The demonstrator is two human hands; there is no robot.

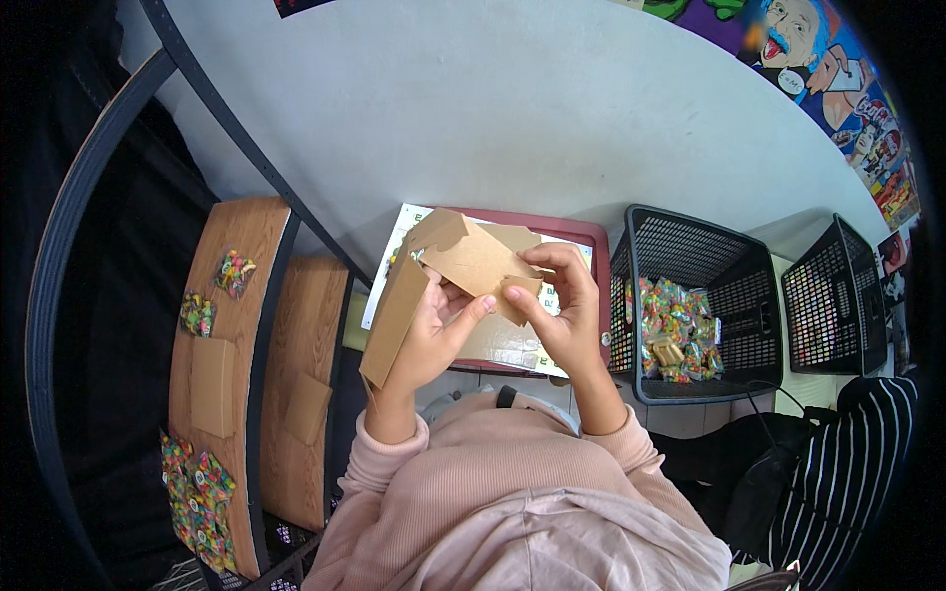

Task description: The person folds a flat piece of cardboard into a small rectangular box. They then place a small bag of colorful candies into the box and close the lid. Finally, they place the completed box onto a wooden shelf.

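Observation:
Both hands hold a brown cardboard box (478, 256), partly folded and tilted, in front of my chest. My left hand (439, 335) grips it from below, its thumb near the front flap and its other fingers partly hidden behind the cardboard. At the flap's right corner my right hand (564, 310) pinches the card between thumb and fingers. A long side panel (396, 325) hangs down along my left wrist. Under the box lies a white printed sheet (386, 295) on a red-rimmed table (601, 236). Whether the box contains anything is hard to see.
A wooden shelf (241, 222) on the left carries small bags of colourful sweets (202, 502) and a folded cardboard piece (213, 384). Beside it, a lower board (296, 463) holds another cardboard piece (307, 409). Rightward stand a black crate (734, 266) of bagged sweets and a second crate (838, 295).

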